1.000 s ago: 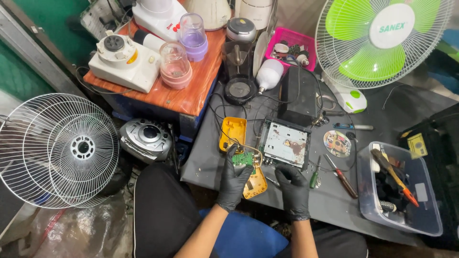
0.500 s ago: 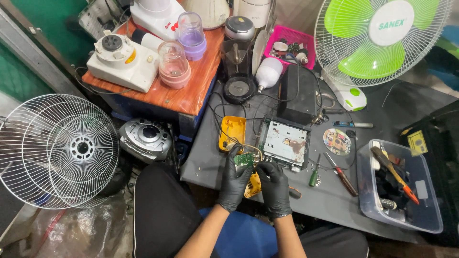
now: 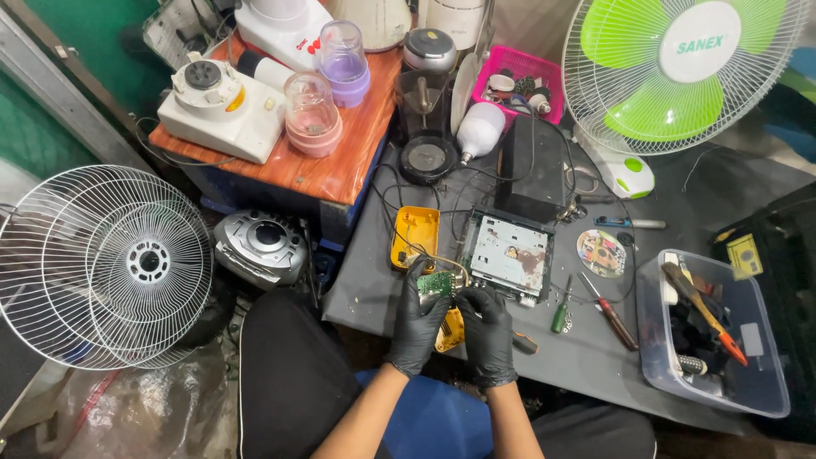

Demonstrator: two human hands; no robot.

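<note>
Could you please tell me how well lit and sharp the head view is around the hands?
Head view: light is even and soft, with no hard shadows on the grey table; the left hand and right hand in black gloves look sharp, and the small green circuit board between them is clear; the disc shows slight glare; straight edges bow near the frame's borders.

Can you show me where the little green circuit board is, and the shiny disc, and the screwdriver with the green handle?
green circuit board (image 3: 435, 283): head view, on the middle of the board.
shiny disc (image 3: 601, 253): head view, on the disc's printed face.
green-handled screwdriver (image 3: 559, 318): head view, on its green handle.
</note>
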